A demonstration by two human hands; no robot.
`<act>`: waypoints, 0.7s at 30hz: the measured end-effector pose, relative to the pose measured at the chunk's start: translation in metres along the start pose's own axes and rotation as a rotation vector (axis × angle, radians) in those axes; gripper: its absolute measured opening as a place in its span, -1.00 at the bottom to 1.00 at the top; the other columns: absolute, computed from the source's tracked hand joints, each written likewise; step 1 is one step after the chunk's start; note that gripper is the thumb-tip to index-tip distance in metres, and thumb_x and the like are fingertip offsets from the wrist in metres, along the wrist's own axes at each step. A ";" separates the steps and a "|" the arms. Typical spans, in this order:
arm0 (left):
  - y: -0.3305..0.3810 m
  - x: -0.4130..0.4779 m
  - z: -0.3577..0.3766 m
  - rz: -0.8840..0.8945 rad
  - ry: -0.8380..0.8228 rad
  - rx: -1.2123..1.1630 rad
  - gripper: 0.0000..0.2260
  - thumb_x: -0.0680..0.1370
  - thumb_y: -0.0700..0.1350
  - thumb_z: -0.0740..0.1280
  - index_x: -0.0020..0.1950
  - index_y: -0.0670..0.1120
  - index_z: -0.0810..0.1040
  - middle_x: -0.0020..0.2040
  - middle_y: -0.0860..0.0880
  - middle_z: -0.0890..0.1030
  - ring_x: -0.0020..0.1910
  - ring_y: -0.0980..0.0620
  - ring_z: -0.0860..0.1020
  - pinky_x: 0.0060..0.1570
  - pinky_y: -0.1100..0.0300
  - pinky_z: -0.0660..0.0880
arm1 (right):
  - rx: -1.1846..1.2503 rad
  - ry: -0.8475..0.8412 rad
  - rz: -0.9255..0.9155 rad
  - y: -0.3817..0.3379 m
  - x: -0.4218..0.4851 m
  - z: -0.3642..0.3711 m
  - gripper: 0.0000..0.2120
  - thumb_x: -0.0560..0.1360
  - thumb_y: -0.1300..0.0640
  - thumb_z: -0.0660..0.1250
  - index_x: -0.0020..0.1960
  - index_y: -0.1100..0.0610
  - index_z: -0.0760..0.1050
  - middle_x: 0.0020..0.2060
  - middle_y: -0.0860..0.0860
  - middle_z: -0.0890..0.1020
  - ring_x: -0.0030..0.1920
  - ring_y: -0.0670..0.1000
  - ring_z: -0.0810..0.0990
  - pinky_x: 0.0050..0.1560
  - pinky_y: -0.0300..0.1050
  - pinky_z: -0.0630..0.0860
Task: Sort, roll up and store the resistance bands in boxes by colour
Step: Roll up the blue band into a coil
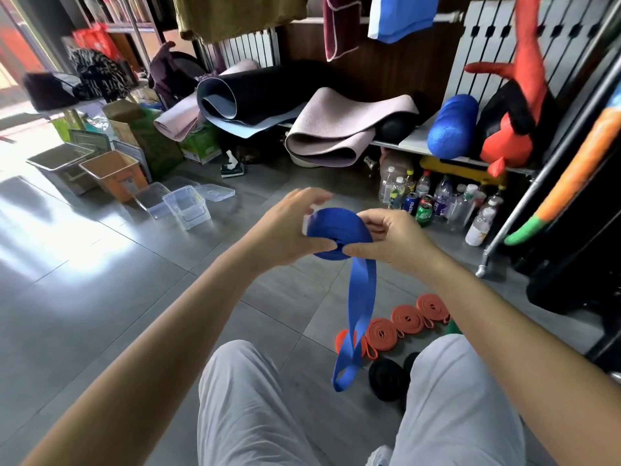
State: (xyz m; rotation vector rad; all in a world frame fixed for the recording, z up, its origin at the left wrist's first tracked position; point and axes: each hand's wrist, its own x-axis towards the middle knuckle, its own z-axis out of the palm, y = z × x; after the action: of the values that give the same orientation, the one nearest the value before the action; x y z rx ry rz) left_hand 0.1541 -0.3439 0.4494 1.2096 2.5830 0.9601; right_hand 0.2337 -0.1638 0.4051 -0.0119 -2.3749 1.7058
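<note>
Plainly, the blue resistance band [337,231] is mid-roll, held in the air above the person's knees. Most of it is wound into a flat coil, and a doubled tail hangs down from the coil toward the floor [134,297]. The two hands are close together, both clamped on the coil. The left hand [289,230] has its thumb on the near face and its fingers arched over the rim, while the right hand [386,238] pinches near the centre, where the tail leaves. The band looks light, soft and springy, so I judge the coil would loosen if the faces were let go. The safest hold is flat across both faces, with one finger pinning the loose end. Finished orange rolls [406,319] lie in a row on the floor beside black rolls [386,378]. The clear plastic boxes [186,206] stand well apart, ahead to the left.
</note>
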 end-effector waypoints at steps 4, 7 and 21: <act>0.019 0.009 -0.006 0.035 -0.159 0.432 -0.53 0.41 -0.01 0.45 0.29 0.01 0.46 0.10 0.02 0.58 0.06 -0.03 0.52 -0.08 0.16 0.41 | -0.121 -0.052 0.018 -0.002 0.003 0.004 -0.68 0.27 0.28 0.54 -0.11 -0.04 0.57 -0.18 -0.09 0.69 -0.17 -0.15 0.65 -0.08 -0.14 0.59; 0.021 0.011 -0.008 0.035 -0.135 0.371 -0.65 0.40 -0.04 0.45 0.18 -0.02 0.55 -0.02 0.03 0.59 -0.10 0.03 0.47 -0.18 0.20 0.36 | 0.012 -0.024 0.041 0.003 0.000 0.001 -0.65 0.27 0.35 0.53 -0.08 0.02 0.53 -0.18 -0.10 0.66 -0.20 -0.20 0.63 -0.11 -0.24 0.58; 0.014 0.019 -0.052 -0.011 0.207 -0.272 -0.68 0.28 -0.16 0.55 -0.07 0.15 0.61 -0.06 -0.15 0.67 -0.06 -0.24 0.61 -0.05 -0.20 0.56 | 0.261 0.187 0.361 0.087 -0.027 0.010 -0.86 0.50 0.15 0.33 -0.22 0.15 0.56 -0.42 -0.03 0.64 -0.34 -0.04 0.56 -0.19 -0.09 0.43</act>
State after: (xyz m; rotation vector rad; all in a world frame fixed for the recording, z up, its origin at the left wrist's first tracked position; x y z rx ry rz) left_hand 0.1308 -0.3494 0.5016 1.0733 2.4929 1.4478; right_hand 0.2474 -0.1486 0.3157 -0.5628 -2.0918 2.0571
